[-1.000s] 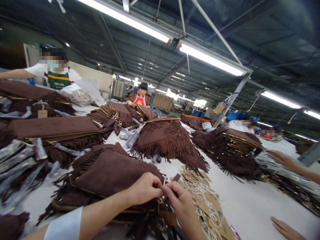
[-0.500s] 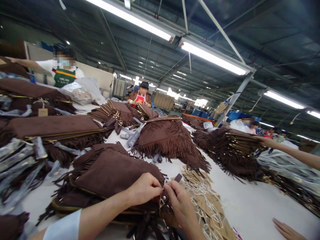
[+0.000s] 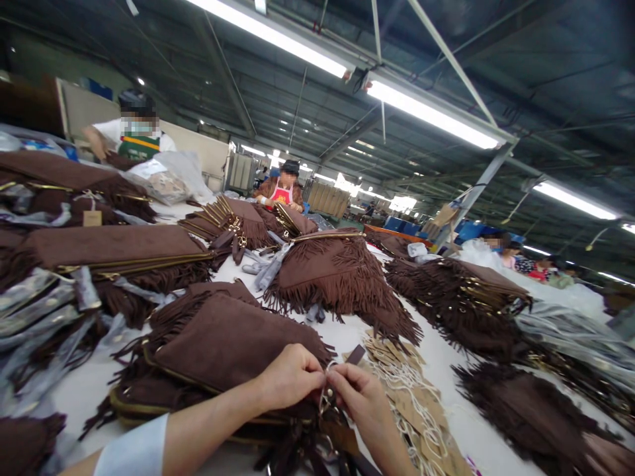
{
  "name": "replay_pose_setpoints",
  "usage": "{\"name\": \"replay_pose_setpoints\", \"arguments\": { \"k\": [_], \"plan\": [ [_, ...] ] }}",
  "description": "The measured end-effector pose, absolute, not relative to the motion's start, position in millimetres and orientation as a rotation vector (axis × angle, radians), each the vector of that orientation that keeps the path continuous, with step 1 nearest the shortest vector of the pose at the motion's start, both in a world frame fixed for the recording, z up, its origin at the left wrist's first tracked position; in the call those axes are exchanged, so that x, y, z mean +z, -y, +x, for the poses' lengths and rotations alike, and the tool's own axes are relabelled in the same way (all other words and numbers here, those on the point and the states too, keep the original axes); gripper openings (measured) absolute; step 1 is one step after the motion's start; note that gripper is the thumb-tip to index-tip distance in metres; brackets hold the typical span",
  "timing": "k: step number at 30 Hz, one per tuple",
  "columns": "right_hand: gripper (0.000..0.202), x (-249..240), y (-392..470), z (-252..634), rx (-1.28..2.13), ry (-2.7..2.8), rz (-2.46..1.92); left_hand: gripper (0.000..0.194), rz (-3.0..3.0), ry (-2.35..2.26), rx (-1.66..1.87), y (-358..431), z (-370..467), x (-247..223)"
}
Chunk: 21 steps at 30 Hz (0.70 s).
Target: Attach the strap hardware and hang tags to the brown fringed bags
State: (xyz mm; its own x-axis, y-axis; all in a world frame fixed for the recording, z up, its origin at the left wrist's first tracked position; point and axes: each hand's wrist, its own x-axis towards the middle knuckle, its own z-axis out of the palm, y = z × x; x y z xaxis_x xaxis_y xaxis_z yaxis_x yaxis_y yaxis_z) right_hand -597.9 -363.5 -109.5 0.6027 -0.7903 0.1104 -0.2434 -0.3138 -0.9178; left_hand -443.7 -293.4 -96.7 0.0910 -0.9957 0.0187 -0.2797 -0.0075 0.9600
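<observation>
My left hand (image 3: 292, 378) pinches a thin white string (image 3: 331, 364) between thumb and fingertips. Close against it, my right hand (image 3: 364, 402) pinches the same string. Just below the fingertips is a metal clasp (image 3: 327, 395) with dark straps. A brown paper tag (image 3: 342, 435) hangs under my right hand, partly hidden by it. Behind my hands lies a dark brown fringed bag (image 3: 233, 340) with a brass zipper, on top of other bags. Brown paper tags with white strings (image 3: 414, 403) are spread to the right of my right hand.
More fringed bags (image 3: 337, 268) lie in piles across the white table (image 3: 233, 272). At lower right, a person's hand (image 3: 608, 453) touches a fringed bag (image 3: 530, 410). A co-worker in a green apron (image 3: 139, 147) is at far left; another in a red apron (image 3: 282, 194) sits opposite.
Another person's hand has brought a fringed bag from the right-hand pile onto the table at lower right. The green-aproned co-worker has drawn an arm in. My hands remain pinched together.
</observation>
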Motion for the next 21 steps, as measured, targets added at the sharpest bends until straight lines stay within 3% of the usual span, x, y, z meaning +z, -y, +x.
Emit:
{"name": "replay_pose_setpoints", "arguments": {
  "k": [6,15,21],
  "plan": [
    [0.026,-108.4,358.1,-596.1,-0.807,-0.811,-2.086,0.026,1.470,1.382,-0.934,292.7,-443.3,-95.7],
    [0.028,-118.9,360.3,-608.1,-0.805,-0.915,-2.216,0.015,1.313,1.001,-1.265,299.9,-443.5,-103.1],
    [0.026,-114.6,356.9,-603.6,-0.796,-0.882,-2.238,0.019,1.413,1.134,-1.128,296.6,-447.1,-96.5]
  ]
}}
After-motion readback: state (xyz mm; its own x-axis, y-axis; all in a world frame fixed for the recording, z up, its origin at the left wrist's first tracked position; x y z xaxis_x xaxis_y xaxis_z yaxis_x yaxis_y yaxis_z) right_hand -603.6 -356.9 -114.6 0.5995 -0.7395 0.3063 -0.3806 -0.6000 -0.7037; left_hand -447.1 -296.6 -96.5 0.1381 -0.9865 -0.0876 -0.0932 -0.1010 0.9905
